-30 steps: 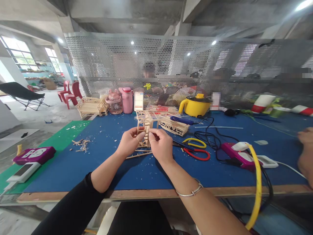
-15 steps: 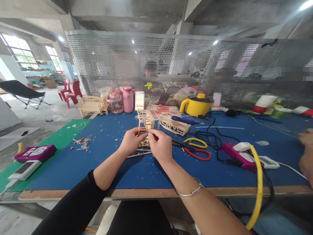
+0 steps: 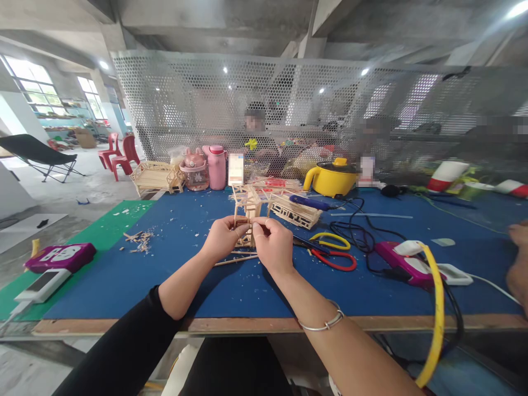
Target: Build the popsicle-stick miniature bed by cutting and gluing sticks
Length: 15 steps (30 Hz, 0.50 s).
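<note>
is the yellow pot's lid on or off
On. The yellow pot at the back of the blue table has its lid sitting flat across the rim, knob on top, with no gap visible.

Bare blue table (image 3: 136,275) at lower left and lower centre of the frame: open passage there. Scrap pile (image 3: 138,241) at mid left, a small hindrance. Blocked right of centre by scissors (image 3: 332,248), tangled black cables (image 3: 363,231) and a pink device (image 3: 406,263). Behind the left hand (image 3: 223,237) and right hand (image 3: 273,246), crowded by stick frames (image 3: 289,209), yellow pot (image 3: 330,177) and pink bottles (image 3: 206,169). Loose sticks (image 3: 235,258) lying just under the hands.
</note>
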{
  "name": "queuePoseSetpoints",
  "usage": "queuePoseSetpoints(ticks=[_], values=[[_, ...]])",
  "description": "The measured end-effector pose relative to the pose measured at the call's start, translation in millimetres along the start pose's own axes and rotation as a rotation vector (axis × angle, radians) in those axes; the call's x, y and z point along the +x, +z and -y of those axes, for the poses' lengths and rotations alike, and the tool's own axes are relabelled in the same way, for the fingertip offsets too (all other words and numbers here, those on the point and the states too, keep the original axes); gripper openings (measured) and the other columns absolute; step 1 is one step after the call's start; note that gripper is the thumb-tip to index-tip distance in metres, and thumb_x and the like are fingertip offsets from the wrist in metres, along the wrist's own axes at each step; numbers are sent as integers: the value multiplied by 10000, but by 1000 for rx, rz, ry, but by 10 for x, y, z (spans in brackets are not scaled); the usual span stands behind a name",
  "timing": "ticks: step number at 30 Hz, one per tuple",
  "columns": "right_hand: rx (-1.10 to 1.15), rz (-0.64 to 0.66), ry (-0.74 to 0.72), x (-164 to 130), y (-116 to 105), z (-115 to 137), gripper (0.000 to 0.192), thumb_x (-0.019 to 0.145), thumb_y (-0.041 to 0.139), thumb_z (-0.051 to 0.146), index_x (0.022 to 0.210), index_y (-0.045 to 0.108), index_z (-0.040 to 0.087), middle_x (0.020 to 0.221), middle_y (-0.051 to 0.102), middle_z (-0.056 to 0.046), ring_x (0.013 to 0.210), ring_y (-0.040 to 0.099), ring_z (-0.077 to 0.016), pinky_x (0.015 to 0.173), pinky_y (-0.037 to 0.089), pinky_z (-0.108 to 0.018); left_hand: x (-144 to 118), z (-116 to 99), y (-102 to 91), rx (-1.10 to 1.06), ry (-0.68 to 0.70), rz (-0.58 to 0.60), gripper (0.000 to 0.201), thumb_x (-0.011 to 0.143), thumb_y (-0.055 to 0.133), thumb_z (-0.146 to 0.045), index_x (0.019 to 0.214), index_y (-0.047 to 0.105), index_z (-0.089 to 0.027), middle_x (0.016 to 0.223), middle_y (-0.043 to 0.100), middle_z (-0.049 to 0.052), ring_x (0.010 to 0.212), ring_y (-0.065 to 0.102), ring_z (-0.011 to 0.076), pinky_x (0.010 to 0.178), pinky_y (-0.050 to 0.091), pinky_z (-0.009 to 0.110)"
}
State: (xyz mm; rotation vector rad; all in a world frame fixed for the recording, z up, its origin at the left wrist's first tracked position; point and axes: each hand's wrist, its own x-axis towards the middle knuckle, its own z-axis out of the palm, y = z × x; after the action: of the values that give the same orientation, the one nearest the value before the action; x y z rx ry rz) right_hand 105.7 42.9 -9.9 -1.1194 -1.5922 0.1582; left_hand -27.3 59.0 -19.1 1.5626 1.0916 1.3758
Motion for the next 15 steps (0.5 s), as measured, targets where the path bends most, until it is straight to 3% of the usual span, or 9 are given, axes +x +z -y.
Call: queuePoseSetpoints(ticks=[11, 15], values=[[-16, 44, -9, -5, 19, -3, 234, 782, 507, 202, 884, 717, 216, 890, 731, -53, 817, 665, -200, 769, 504, -308, -13, -5, 59, -80, -2, -42, 277, 701, 669, -386, 869, 697, -168, 849, 722, 40, 758, 629, 170, 728, 487, 292], [-57, 24, -44, 9, 19, 2, 233, 799, 506, 236, 901, 715, 219, 864, 731, -58, 772, 668, -199, 729, 505, -304, -10, 9, 64, -100, 19, -6, 314, 713, 658, -402, 922, 696, -171, 863, 722, 45, 803, 637, 186, 756, 492, 307]])
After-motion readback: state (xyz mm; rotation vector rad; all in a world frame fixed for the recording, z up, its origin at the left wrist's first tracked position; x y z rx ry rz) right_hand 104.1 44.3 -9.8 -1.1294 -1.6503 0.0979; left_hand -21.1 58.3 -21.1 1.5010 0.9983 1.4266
